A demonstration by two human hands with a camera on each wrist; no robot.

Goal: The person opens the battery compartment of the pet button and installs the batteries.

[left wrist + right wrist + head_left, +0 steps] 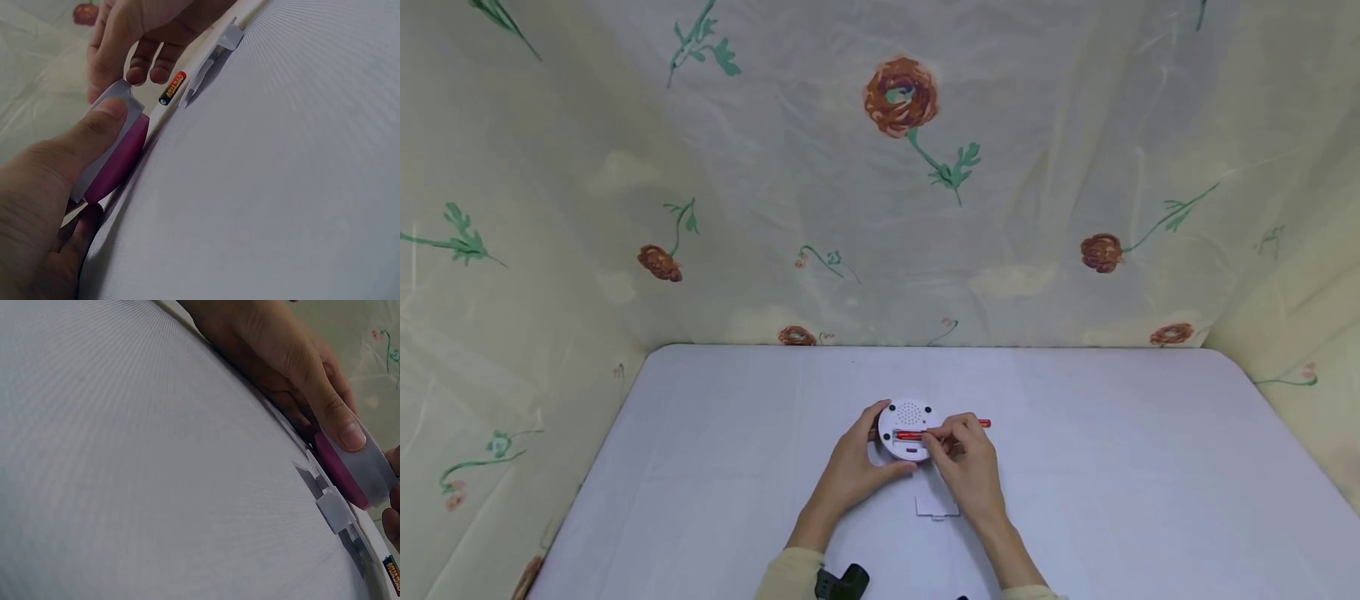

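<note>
We had the round white-and-pink device (908,411) in our left hand (856,465), thumb on the near edge and fingers curled round the far side, its perforated face up; we could not tell whether it touched the surface (722,467). Our right hand (968,467) pinched the end of a red battery (907,435) at the slot. The device looked light, stiff and smooth, best gripped by its rim; the battery seemed rigid and apt to roll. A second battery (172,87) and a thin, probably fragile white plastic piece (335,511) lay nearby.
</note>
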